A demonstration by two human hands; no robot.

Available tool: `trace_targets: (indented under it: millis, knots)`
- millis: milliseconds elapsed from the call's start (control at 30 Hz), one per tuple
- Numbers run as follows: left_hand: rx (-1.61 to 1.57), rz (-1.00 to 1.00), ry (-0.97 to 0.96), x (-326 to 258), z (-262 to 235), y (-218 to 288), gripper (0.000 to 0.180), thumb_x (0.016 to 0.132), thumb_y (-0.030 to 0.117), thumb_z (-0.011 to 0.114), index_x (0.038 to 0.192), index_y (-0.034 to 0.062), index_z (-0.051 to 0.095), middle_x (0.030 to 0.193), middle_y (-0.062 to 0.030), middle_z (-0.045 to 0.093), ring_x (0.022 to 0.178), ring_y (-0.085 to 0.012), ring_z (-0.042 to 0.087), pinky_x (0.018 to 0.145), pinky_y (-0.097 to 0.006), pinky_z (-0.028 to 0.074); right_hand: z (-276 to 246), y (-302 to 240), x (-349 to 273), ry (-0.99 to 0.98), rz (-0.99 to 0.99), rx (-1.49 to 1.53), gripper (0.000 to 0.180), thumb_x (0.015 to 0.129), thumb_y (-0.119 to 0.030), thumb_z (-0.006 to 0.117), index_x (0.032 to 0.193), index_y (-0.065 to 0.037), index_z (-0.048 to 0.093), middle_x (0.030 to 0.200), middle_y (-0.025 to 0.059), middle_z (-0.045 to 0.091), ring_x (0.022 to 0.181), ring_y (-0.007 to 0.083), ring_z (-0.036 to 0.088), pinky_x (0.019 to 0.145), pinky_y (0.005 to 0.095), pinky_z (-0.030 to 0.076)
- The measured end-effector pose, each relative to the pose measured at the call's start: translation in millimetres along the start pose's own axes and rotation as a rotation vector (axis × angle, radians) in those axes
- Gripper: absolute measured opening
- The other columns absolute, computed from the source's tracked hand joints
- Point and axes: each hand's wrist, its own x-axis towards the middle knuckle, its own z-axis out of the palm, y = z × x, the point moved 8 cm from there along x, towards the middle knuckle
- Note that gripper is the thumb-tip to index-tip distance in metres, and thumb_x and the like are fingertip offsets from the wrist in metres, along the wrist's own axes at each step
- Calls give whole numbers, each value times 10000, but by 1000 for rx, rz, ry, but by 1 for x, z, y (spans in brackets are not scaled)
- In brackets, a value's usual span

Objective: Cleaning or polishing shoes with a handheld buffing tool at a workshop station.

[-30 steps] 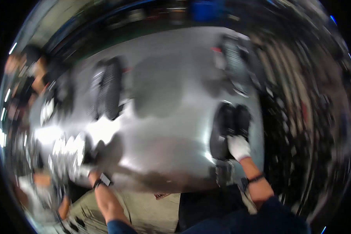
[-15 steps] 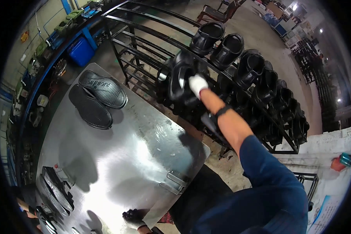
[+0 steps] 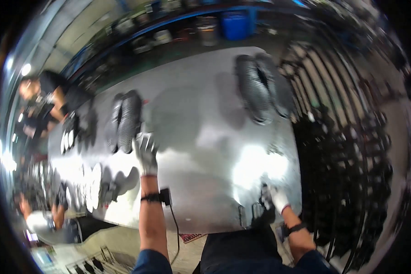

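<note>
My left hand (image 3: 146, 154), in a white glove with dark patches, reaches over the metal table (image 3: 192, 137) with its fingers stretched out. Its fingertips are beside the near end of a pair of black ridged shoe soles (image 3: 125, 121); I cannot tell whether they touch. My right hand (image 3: 277, 198), gloved too, is low over the table's right front part, beside a small metal fixture (image 3: 256, 213). Blur and dark fingertips hide whether it holds anything. Another pair of black soles (image 3: 262, 89) lies at the table's far right.
A black rack (image 3: 347, 150) full of black shoes stands right of the table. At left, one co-worker (image 3: 55, 96) handles footwear and another person (image 3: 55, 221) is nearer. White shoe parts (image 3: 94, 187) lie on the left part. A blue bin (image 3: 235, 25) stands beyond.
My view has swung left. My right hand has left the black shoe at the rack and come down by the table's front edge. My left hand has reached forward to the left pair of soles.
</note>
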Motion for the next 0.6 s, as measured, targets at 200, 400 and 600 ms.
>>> trace_targets:
  millis: [200, 400, 600]
  knots:
    - [90, -316, 18, 65, 19, 19, 528, 1076, 537, 551, 1444, 159, 529, 1166, -57, 659, 889, -210, 634, 701, -325, 516, 32, 29, 14, 161, -18, 25, 383, 1084, -325, 584, 884, -25, 710, 701, 94, 708, 479, 195, 639, 363, 349, 470]
    - [453, 422, 187, 74, -179, 115, 591, 1051, 438, 617, 1513, 75, 554, 1397, -139, 665, 1234, -245, 645, 1014, -405, 557, 59, 19, 22, -37, 41, 12, 378, 1091, -338, 549, 966, -17, 704, 766, 105, 729, 498, 179, 645, 384, 327, 488]
    - [264, -445, -251, 93, -52, 22, 572, 999, 580, 650, 1433, 207, 654, 1347, 24, 715, 1160, -189, 669, 898, -347, 486, 13, 16, 4, 94, 28, -137, 411, 1025, -400, 639, 882, -41, 777, 717, 70, 754, 493, 156, 641, 468, 331, 527]
